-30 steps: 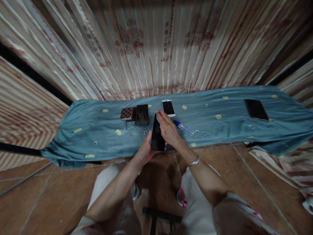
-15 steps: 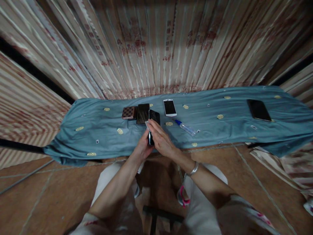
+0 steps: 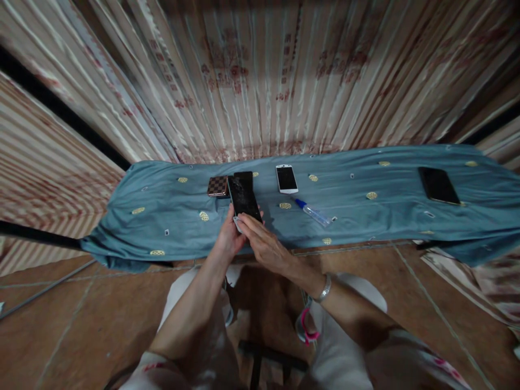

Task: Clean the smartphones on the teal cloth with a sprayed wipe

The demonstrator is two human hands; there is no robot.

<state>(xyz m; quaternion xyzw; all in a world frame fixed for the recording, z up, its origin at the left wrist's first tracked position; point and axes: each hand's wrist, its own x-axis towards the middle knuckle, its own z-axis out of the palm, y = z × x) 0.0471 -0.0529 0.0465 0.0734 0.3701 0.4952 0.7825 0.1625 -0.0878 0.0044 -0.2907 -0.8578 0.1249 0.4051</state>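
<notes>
My left hand (image 3: pixel 229 236) grips a black smartphone (image 3: pixel 244 199) from below, its screen facing up with whitish smears or marks on it. Over the phone's lower end lies my right hand (image 3: pixel 266 246), fingers together, pressing a small whitish piece, like a folded cloth (image 3: pixel 238 223), against the screen. Just behind the held phone, another dark flat device (image 3: pixel 247 176) rests on the cloth-covered table, partly hidden. A brown checkered wallet-like case (image 3: pixel 218 186) sits to its left. Right of the hands are a white phone (image 3: pixel 286 179) and a clear spray bottle with a blue top (image 3: pixel 312 211).
A blue-green cloth with yellow prints (image 3: pixel 187 233) covers the long narrow table. Far right on it lies a black tablet-like device (image 3: pixel 439 185). A striped curtain (image 3: pixel 260 97) hangs close behind. My knees and a dark stool bar (image 3: pixel 272 355) are below the front edge.
The phone has turned from edge-on to screen up, tilting its top leftward over the dark device. My right hand has moved down to the phone's lower end. The view shifted slightly.
</notes>
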